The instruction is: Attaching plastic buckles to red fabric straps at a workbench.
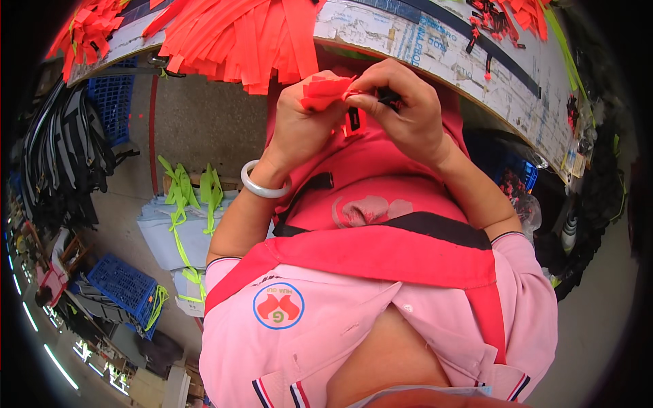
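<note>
Two bare hands at work before the far worktable (442, 51). The left hand (298, 122) is curled around a folded red-orange strip (325, 92), which lies between the two hands, just short of the table's near edge and above the lap of a red apron (381, 251). The thumb and forefinger of the right hand (405, 112) pinch the right end of the strip; small black pieces (388, 98) show within the same hand, though their exact hold cannot be told. A small black buckle (354, 121) hangs just below the fingertips. Far left of centre, a heap of red-orange strips (245, 41) overhangs the table edge; at far right lie small black parts (491, 24). To the left, black straps (64, 149) hang beside a blue basket (112, 102).
</note>
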Demonstrator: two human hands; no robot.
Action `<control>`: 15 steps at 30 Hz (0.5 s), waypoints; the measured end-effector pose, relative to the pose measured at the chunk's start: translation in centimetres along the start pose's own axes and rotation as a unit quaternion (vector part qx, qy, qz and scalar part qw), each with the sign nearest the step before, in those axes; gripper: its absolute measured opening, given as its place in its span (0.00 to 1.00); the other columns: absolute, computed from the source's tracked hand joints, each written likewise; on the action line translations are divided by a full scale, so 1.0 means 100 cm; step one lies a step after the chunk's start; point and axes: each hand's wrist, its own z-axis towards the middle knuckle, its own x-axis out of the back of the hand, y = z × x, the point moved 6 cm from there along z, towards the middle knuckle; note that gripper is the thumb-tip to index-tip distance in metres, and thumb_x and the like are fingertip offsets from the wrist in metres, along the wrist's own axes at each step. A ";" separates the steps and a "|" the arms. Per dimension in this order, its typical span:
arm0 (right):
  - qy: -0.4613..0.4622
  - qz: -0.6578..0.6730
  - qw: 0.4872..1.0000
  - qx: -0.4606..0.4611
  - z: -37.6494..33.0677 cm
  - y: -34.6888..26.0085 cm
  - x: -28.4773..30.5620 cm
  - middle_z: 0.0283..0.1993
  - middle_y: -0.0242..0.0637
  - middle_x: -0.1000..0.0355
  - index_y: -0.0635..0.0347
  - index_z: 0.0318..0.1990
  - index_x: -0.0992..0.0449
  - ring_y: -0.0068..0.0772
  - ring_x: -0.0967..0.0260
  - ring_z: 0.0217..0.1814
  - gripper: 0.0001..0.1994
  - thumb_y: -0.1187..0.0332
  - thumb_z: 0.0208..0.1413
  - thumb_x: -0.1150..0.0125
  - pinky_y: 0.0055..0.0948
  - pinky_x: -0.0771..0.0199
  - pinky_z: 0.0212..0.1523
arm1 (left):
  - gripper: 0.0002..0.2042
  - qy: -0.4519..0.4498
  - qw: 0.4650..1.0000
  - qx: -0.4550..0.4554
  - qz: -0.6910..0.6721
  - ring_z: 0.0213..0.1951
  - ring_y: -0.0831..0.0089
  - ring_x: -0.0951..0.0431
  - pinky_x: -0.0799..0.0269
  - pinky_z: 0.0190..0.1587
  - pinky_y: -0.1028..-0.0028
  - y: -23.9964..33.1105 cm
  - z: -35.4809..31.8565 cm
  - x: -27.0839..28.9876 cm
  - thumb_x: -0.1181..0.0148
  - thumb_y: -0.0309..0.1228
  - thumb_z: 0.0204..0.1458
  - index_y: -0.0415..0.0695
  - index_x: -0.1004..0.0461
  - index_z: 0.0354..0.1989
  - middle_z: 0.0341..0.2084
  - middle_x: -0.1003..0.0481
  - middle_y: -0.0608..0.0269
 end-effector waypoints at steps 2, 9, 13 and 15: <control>-0.006 -0.011 1.000 -0.002 0.000 -0.001 -0.001 0.31 0.38 0.29 0.65 0.34 0.26 0.31 0.30 0.32 0.07 0.77 0.48 0.34 0.25 0.29 0.33 | 0.05 0.003 1.000 -0.015 0.013 0.24 0.84 0.29 0.34 0.25 0.82 0.000 -0.001 0.000 0.42 0.18 0.51 0.37 0.24 0.36 0.26 0.28 0.68; -0.021 -0.011 1.000 -0.019 0.001 0.002 -0.001 0.31 0.38 0.29 0.65 0.34 0.26 0.31 0.30 0.32 0.07 0.77 0.48 0.34 0.24 0.30 0.34 | 0.03 -0.002 0.992 -0.074 0.101 0.23 0.84 0.30 0.35 0.25 0.82 0.010 0.004 -0.001 0.45 0.16 0.52 0.36 0.26 0.32 0.23 0.31 0.70; -0.023 0.002 0.999 -0.028 0.000 0.006 0.000 0.32 0.36 0.28 0.65 0.35 0.25 0.26 0.30 0.33 0.07 0.74 0.50 0.34 0.22 0.30 0.35 | 0.03 0.000 0.994 -0.056 0.090 0.24 0.83 0.30 0.34 0.26 0.82 0.010 0.003 0.001 0.44 0.17 0.53 0.36 0.25 0.34 0.23 0.29 0.69; -0.013 0.046 0.996 -0.076 -0.005 0.015 -0.001 0.32 0.34 0.27 0.65 0.36 0.24 0.23 0.31 0.34 0.07 0.73 0.51 0.34 0.21 0.30 0.35 | 0.05 0.006 0.993 -0.031 0.111 0.24 0.82 0.28 0.33 0.26 0.82 0.008 0.004 0.005 0.42 0.20 0.53 0.37 0.24 0.38 0.24 0.27 0.69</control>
